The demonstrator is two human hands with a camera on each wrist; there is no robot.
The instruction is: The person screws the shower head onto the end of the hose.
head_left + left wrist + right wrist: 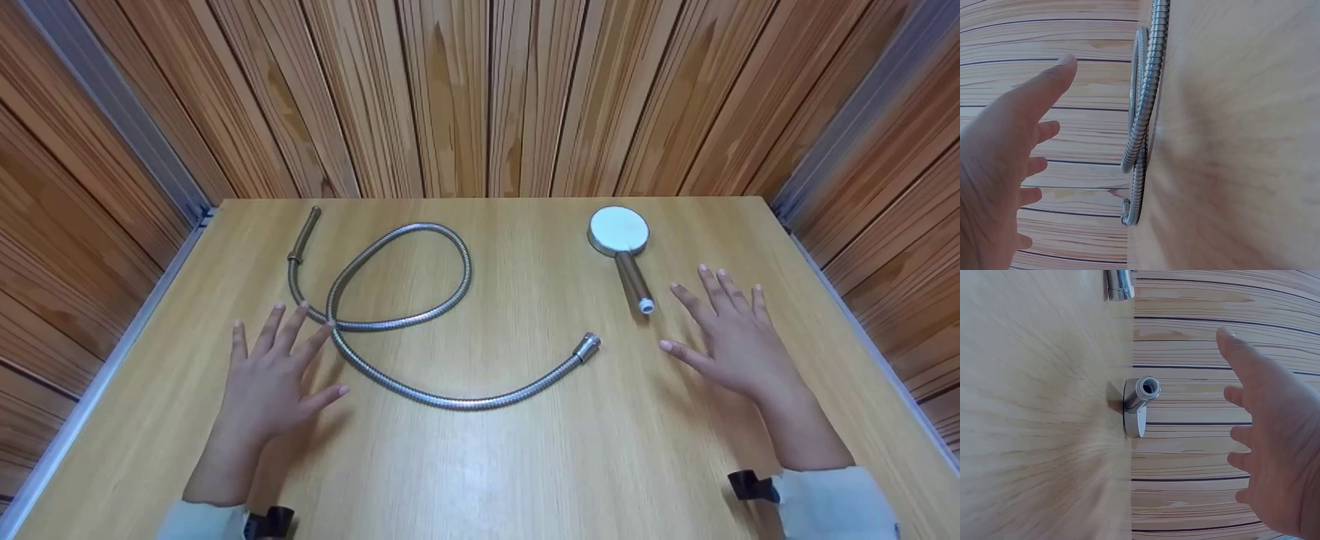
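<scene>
A metal flexible shower hose (pixel 465 405) lies in a loop on the wooden table, its wider end fitting (pixel 587 347) pointing to the right. My left hand (pixel 266 390) hovers with spread fingers over the table, its fingertips overlapping the hose in the head view. The left wrist view shows a gap between that hand (pixel 999 152) and the hose (pixel 1154 56). Towards the back right lies a handheld shower head (pixel 619 229), its threaded handle end facing the front. Just right of it, my right hand (pixel 739 345) is held above the table, fingers spread and holding nothing.
The table (pixel 480 480) has wood-plank walls (pixel 450 97) behind it and on both sides. Grey metal strips (pixel 112 97) run along the corners and table edges. A dark band (pixel 754 486) is at each wrist, by the pale sleeves (pixel 836 502).
</scene>
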